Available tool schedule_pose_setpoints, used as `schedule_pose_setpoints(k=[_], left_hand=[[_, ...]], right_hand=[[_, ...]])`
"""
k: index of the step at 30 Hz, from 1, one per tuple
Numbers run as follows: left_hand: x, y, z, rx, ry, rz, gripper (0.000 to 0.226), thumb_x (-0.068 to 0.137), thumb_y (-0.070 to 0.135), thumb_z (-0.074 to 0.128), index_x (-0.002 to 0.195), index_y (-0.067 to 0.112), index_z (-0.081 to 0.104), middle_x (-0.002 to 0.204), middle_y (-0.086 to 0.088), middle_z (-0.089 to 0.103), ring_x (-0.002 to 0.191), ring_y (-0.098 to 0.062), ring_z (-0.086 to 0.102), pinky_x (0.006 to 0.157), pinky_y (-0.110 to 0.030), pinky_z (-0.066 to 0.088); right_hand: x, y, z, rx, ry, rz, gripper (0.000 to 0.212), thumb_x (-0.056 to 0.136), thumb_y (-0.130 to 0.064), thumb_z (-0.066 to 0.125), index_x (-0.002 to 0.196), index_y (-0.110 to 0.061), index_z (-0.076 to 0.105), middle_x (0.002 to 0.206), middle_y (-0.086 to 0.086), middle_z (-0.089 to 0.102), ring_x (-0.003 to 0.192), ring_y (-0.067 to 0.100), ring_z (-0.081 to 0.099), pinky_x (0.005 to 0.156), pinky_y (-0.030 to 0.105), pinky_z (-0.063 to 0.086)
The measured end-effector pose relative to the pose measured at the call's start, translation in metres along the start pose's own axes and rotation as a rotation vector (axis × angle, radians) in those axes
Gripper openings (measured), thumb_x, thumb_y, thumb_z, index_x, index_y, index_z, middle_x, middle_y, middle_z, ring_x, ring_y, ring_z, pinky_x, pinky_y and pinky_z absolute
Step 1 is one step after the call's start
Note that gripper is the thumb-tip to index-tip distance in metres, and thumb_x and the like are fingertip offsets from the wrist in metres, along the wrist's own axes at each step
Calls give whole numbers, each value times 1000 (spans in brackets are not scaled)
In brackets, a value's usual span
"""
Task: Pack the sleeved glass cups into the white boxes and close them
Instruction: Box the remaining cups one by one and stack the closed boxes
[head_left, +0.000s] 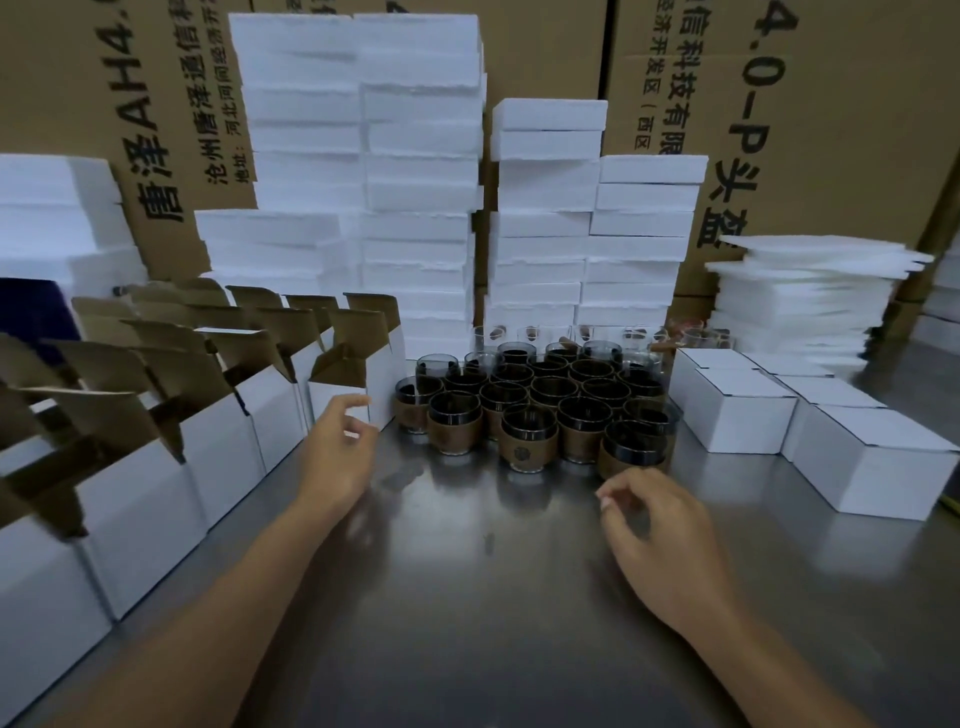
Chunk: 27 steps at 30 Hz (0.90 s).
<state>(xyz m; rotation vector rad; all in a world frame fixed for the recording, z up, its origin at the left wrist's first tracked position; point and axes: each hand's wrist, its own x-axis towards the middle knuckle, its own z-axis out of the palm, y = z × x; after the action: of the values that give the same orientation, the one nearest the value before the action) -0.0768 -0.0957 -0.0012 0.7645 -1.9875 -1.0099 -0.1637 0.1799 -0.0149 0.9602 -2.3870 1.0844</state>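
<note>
Several dark glass cups with brown sleeves (530, 410) stand clustered on the steel table, mid-centre. A row of white boxes with open brown-lined flaps (218, 431) runs along the left side. The nearest open box (358, 379) stands just left of the cups. My left hand (337, 452) hovers beside that box, fingers loosely curled, holding nothing. My right hand (660, 535) hangs over the table just in front of the nearest sleeved cup (631, 449), fingers loosely curled and empty. Three closed white boxes (831, 431) sit at the right.
Tall stacks of white foam blocks (415, 171) rise behind the cups, with a pile of thin foam sheets (805, 301) at the back right. A few clear unsleeved glasses (696, 338) stand behind the cluster. Large cardboard cartons (831, 130) form the back wall. The steel tabletop (467, 597) lies between my arms.
</note>
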Motion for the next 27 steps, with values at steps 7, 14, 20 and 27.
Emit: schedule_pose_setpoints(k=[7, 14, 20, 27], left_hand=[[39, -21, -10, 264, -50, 36, 57, 96, 13, 49, 147, 25, 27, 79, -15, 59, 67, -19, 52, 57, -24, 42], [41, -16, -15, 370, -2, 43, 32, 95, 23, 53, 126, 16, 53, 103, -17, 64, 90, -28, 59, 77, -36, 47], [10, 12, -32, 429, 85, 216, 26, 93, 34, 55, 114, 21, 60, 108, -13, 58, 93, -29, 57, 78, -42, 49], [-53, 63, -24, 401, 72, 471, 15, 92, 42, 53, 103, 35, 58, 91, 4, 50, 74, -17, 53, 62, -30, 42]], right_hand=[[1, 5, 4, -50, -21, -35, 15, 83, -17, 61, 82, -31, 57, 78, -15, 53, 77, 5, 52, 65, 31, 46], [3, 6, 5, -66, -16, -43, 12, 82, -18, 61, 80, -31, 59, 76, -16, 53, 74, 3, 51, 61, 27, 43], [3, 4, 4, -75, -14, -29, 11, 83, -17, 60, 81, -28, 60, 77, -13, 54, 74, 7, 52, 64, 31, 46], [-2, -1, -1, -108, -8, 18, 8, 84, -20, 57, 84, -27, 60, 81, -12, 54, 77, 10, 53, 66, 31, 46]])
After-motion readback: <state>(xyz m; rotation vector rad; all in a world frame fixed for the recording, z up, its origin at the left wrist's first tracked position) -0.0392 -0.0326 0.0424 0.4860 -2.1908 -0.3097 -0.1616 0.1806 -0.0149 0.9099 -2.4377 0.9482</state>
